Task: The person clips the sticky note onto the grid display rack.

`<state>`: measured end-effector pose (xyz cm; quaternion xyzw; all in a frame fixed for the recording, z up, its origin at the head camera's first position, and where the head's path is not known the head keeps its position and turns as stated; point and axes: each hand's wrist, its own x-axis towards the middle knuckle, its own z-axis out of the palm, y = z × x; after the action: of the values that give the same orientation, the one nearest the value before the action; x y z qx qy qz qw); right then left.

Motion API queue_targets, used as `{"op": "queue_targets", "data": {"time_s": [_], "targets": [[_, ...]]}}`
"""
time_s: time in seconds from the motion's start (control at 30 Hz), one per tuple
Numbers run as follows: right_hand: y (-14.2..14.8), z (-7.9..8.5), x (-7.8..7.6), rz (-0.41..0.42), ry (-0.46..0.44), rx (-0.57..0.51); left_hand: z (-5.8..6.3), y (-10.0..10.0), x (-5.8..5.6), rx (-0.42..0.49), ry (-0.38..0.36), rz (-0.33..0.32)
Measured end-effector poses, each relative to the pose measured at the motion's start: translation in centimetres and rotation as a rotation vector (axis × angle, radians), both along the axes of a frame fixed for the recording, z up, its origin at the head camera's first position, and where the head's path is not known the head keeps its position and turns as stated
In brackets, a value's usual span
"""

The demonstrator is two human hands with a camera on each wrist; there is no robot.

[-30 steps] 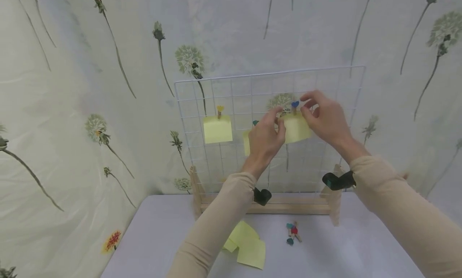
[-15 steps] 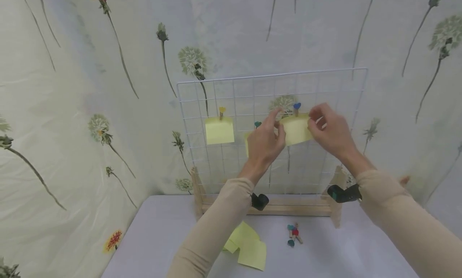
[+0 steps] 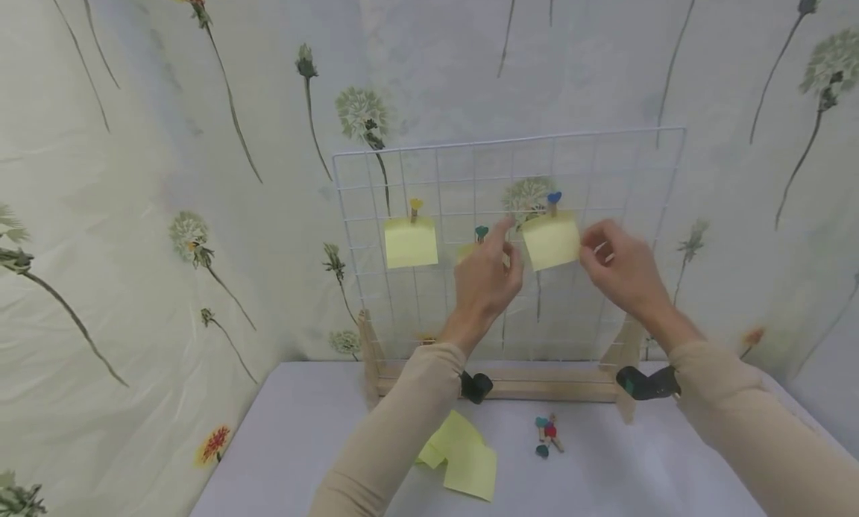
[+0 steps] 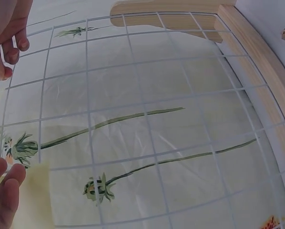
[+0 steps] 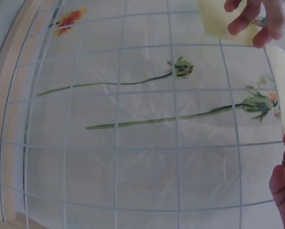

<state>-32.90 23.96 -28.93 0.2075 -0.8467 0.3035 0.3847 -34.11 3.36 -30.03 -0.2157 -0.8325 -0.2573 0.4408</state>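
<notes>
A yellow sticky note (image 3: 552, 241) hangs slightly tilted from a small clothespin with a blue heart (image 3: 553, 198) on the white wire grid (image 3: 510, 138). My right hand (image 3: 624, 267) is at the note's right edge, its loosely bent fingertips right beside the paper. My left hand (image 3: 488, 278) is to the left of that note, fingers loosely bent with nothing between them. It covers most of a second sticky note (image 3: 466, 252) under a green-heart clothespin (image 3: 481, 233). Farther left, a third sticky note (image 3: 411, 242) hangs from a yellow-heart clothespin (image 3: 415, 204).
Wooden feet and a crossbar (image 3: 537, 390) support the grid on a white table (image 3: 268, 442). Loose sticky notes (image 3: 470, 468) lie in front of it, with several heart clothespins (image 3: 550, 433) to their right. A flower-printed cloth (image 3: 429, 54) hangs behind.
My right hand has moved down from beside the blue-heart clothespin to the note's right edge. My left hand has drawn away from the note, down and left.
</notes>
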Motion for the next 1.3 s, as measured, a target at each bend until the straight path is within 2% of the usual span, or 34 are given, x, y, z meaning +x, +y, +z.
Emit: {"op": "queue_targets", "data": {"time_s": [0.4, 0.73, 0.97, 1.1, 1.3], "targets": [[0.6, -3.2, 0.7, 0.026, -0.042, 0.0, -2.0, -1.0, 0.7, -0.04, -0.026, -0.013], [0.5, -6.6, 1.7, 0.038, -0.176, -0.057, -3.6, -2.0, 1.0, -0.068, -0.064, -0.02], [0.2, -8.8, 2.4, 0.022, -0.254, -0.029, -4.9, -2.5, 1.1, -0.04, -0.114, -0.065], [0.1, -9.7, 2.6, 0.016, -0.281, -0.028, -5.7, -2.8, 1.1, -0.014, -0.159, -0.082], [0.0, -10.9, 3.1, 0.053, -0.347, -0.041, -7.1, -3.3, 1.4, -0.034, -0.153, -0.113]]}}
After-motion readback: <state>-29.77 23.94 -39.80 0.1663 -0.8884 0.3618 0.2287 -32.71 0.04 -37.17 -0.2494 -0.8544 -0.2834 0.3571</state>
